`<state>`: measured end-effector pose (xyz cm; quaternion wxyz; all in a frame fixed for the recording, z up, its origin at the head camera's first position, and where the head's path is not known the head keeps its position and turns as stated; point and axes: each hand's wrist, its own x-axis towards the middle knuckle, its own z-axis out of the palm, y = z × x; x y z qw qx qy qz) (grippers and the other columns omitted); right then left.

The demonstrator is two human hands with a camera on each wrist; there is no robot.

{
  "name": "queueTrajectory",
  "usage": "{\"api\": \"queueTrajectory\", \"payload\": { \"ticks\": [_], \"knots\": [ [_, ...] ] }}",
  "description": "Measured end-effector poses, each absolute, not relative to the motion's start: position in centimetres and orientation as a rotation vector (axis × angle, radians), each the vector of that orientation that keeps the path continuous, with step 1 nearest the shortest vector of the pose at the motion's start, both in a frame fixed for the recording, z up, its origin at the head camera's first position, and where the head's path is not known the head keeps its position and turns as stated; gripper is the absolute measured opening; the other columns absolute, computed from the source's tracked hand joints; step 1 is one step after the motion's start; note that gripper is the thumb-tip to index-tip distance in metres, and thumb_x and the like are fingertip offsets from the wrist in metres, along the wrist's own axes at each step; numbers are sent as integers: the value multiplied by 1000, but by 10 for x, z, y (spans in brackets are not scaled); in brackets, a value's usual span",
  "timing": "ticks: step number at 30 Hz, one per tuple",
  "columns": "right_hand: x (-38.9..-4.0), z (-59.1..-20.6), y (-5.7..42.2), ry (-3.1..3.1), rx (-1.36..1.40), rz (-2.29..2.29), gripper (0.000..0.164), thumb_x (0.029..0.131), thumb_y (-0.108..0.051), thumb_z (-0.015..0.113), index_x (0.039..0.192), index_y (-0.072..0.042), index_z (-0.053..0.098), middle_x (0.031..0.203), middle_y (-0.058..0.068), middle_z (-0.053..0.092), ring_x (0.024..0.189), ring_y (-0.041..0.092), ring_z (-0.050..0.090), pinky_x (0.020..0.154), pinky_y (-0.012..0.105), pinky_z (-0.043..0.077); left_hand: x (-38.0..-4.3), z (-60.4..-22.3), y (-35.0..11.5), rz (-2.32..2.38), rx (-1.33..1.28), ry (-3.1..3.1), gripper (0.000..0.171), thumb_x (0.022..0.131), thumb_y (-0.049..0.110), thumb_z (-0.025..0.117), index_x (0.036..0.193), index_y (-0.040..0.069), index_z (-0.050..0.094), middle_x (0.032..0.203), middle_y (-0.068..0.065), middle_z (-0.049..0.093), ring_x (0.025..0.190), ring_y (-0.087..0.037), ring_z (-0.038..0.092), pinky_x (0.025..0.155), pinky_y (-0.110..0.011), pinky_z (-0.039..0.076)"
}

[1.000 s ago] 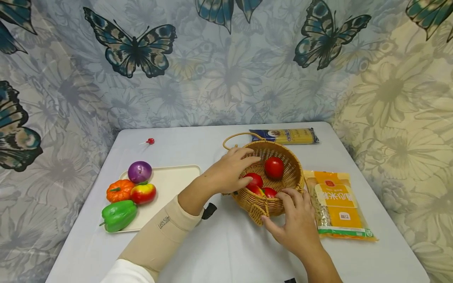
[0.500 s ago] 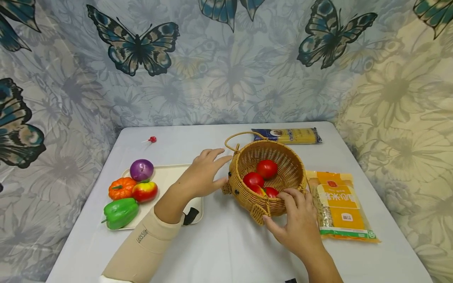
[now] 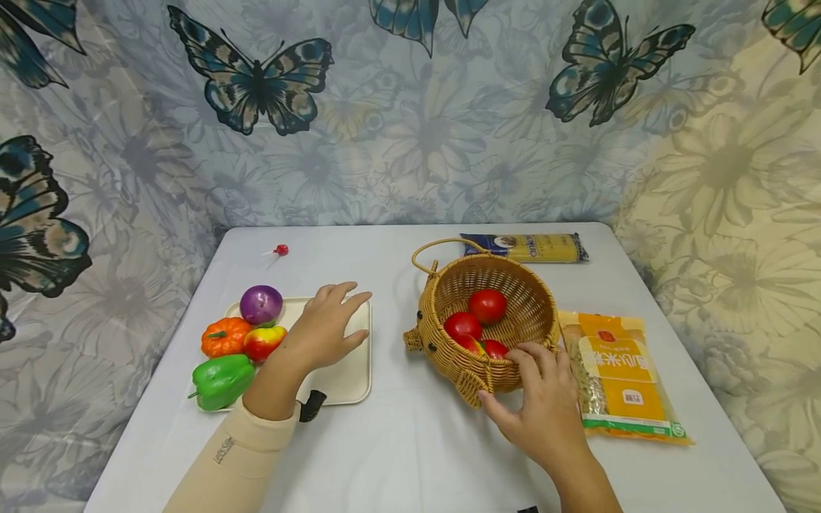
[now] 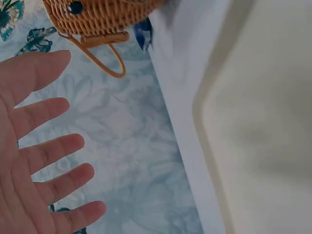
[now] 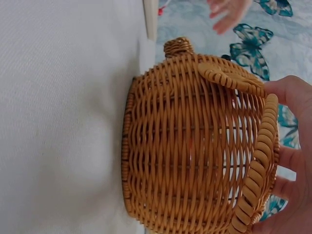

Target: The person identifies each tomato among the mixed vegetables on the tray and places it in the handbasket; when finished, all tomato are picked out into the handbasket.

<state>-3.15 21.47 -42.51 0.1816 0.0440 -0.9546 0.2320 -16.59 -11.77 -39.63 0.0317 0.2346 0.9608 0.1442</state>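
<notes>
My left hand (image 3: 327, 328) hovers over the cream tray (image 3: 343, 388), fingers spread and holding nothing; its bare palm side (image 4: 19, 161) shows in the left wrist view. Nearest to it is a red-and-yellow fruit (image 3: 261, 345). My right hand (image 3: 541, 399) grips the near rim of a fish-shaped wicker basket (image 3: 503, 377), fingers over the rim and thumb outside by the woven fin. In the right wrist view this hand (image 5: 295, 141) is beside the basket's wall (image 5: 185, 146). Inside the basket lie red tomatoes (image 3: 487, 306) and partly hidden red and yellow fruit (image 3: 471, 345).
A purple round vegetable (image 3: 261, 305), an orange pumpkin (image 3: 226, 337) and a green bell pepper (image 3: 223, 381) sit at the tray's left side. A lollipop (image 3: 281, 250) lies at the back left. A pasta packet (image 3: 539, 247) lies behind the basket, a yellow food bag (image 3: 622, 377) right of it.
My left hand has drawn back from over the basket, moving left to above the tray. One tomato in the basket has shifted left against the others. My right hand has stayed on the rim.
</notes>
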Motion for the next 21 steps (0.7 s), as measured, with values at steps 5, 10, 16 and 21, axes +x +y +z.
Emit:
{"api": "queueTrajectory", "payload": {
  "ticks": [5,10,16,21],
  "knots": [
    [-32,-427,216,-2704,120,661,67,70,-41,89,121,-8,60,137,16,48,136,63,26,97,89,22,-162,-407,-141,404,611,2997,64,94,36,72,152,17,50,158,-17,40,143,-43,35,115,-66,33],
    [-31,-427,215,-2704,113,665,66,71,-40,89,120,-7,61,136,16,48,138,61,26,98,88,24,-158,-414,-166,299,522,3031,64,94,34,73,150,12,51,154,-22,44,140,-47,38,113,-69,33],
    [-32,-427,215,-2702,126,662,67,70,-40,89,121,-7,60,137,16,48,137,60,27,97,87,24,-154,-419,-189,251,423,3043,64,92,31,74,148,8,53,151,-26,45,138,-50,38,111,-72,32],
    [-32,-427,215,-2693,137,658,67,70,-40,88,120,-6,60,135,17,48,138,60,27,99,87,24,-150,-421,-200,260,344,3012,65,92,30,73,148,5,51,148,-28,46,135,-54,38,108,-74,33]
  ]
}}
